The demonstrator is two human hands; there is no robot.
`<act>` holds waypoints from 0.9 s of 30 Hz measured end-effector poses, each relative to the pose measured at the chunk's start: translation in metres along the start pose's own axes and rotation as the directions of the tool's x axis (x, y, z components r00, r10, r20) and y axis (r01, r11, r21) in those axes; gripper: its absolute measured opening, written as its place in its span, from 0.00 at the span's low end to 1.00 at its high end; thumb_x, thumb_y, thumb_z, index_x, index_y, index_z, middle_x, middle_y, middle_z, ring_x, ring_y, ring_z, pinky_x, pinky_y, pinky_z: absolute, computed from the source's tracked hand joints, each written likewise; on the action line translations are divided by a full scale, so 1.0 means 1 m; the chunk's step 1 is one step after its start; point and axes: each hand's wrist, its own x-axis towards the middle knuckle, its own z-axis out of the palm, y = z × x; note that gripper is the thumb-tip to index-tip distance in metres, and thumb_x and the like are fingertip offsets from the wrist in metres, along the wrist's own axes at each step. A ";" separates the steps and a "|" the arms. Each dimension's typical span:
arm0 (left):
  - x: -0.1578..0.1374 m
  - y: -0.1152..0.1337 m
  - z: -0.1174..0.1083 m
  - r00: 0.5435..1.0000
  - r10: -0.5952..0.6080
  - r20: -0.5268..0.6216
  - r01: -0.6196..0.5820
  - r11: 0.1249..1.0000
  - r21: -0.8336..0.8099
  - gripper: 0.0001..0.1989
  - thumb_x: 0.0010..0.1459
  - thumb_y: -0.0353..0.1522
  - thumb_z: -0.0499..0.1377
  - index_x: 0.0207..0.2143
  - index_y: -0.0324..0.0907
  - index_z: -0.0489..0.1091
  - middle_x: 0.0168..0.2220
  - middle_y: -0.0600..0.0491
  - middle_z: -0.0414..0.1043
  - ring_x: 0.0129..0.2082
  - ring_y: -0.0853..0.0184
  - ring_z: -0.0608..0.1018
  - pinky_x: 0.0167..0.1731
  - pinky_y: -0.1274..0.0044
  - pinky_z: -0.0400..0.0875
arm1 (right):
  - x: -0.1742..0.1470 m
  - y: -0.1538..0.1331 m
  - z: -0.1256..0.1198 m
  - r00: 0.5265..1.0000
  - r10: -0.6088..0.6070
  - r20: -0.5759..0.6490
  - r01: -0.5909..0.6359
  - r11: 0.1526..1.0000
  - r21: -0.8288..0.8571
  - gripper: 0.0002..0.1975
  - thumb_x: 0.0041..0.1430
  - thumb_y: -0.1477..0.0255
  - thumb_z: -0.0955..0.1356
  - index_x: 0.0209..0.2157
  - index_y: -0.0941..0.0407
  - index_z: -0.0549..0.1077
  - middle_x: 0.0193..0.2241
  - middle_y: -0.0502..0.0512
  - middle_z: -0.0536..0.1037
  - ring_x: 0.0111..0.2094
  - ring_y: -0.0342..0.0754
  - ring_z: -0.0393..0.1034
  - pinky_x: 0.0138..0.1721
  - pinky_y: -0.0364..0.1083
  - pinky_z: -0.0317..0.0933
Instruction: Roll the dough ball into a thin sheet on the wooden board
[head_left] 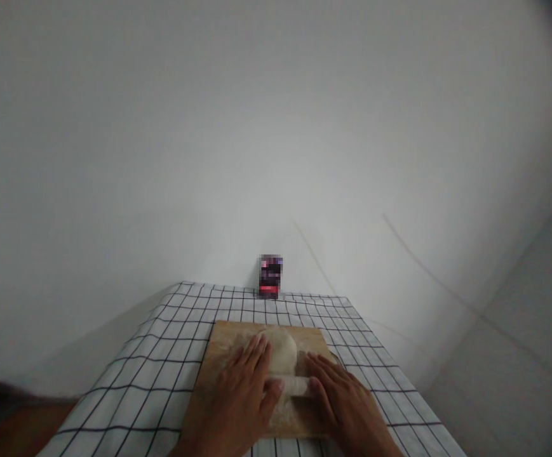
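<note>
A wooden board (209, 362) lies on the checked cloth, dusted with flour. Pale flattened dough (284, 349) rests on it, rounded at its far edge. Across the near part of the dough lies a light rolling pin (289, 385), its ends hidden beneath my hands. My left hand (244, 387) is open over the pin's left end, fingers stretched forward; their tips reach the dough's left side. My right hand (337, 393) lies open over the right end, its fingers extended and close together, beside the dough.
Black-and-white checked cloth (161, 355) covers the table. A phone-like dark object (270, 277), pixelated, leans upright against the white wall (276, 139) at the table's far edge. Something brown (23, 419) shows at the lower left. Thin cables (428, 273) hang along the wall at right.
</note>
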 end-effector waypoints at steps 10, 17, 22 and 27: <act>0.028 -0.018 0.011 0.995 -0.009 0.100 0.001 0.997 0.083 0.29 0.72 0.47 0.49 0.65 0.37 0.64 0.67 0.38 0.66 0.67 0.51 0.68 0.63 0.56 0.68 | 0.054 0.011 -0.009 0.998 0.024 0.053 -0.024 1.000 0.007 0.26 0.76 0.62 0.53 0.62 0.53 0.73 0.65 0.59 0.70 0.68 0.58 0.59 0.67 0.62 0.56; 0.038 -0.026 0.026 0.995 -0.092 0.033 0.085 0.981 0.177 0.24 0.72 0.40 0.47 0.60 0.37 0.69 0.62 0.37 0.72 0.64 0.48 0.71 0.61 0.51 0.67 | 0.095 0.021 -0.012 0.997 0.024 0.078 -0.022 1.000 -0.017 0.25 0.76 0.62 0.54 0.62 0.55 0.72 0.63 0.61 0.73 0.67 0.56 0.62 0.66 0.57 0.59; 0.033 -0.016 0.023 0.998 -0.060 -0.026 0.063 0.985 0.159 0.25 0.71 0.42 0.49 0.62 0.38 0.68 0.63 0.37 0.71 0.65 0.48 0.70 0.63 0.51 0.66 | 0.065 0.015 -0.006 1.000 0.020 0.007 -0.020 1.000 -0.005 0.23 0.74 0.68 0.56 0.60 0.56 0.74 0.64 0.60 0.72 0.67 0.55 0.63 0.66 0.56 0.58; 0.017 -0.007 0.011 0.999 0.003 -0.050 0.005 0.989 0.148 0.31 0.71 0.45 0.50 0.68 0.36 0.60 0.66 0.39 0.66 0.65 0.49 0.71 0.60 0.56 0.71 | 0.024 0.004 -0.002 0.999 0.026 -0.024 -0.026 1.000 0.016 0.25 0.76 0.65 0.53 0.62 0.56 0.73 0.65 0.59 0.71 0.67 0.55 0.62 0.68 0.59 0.57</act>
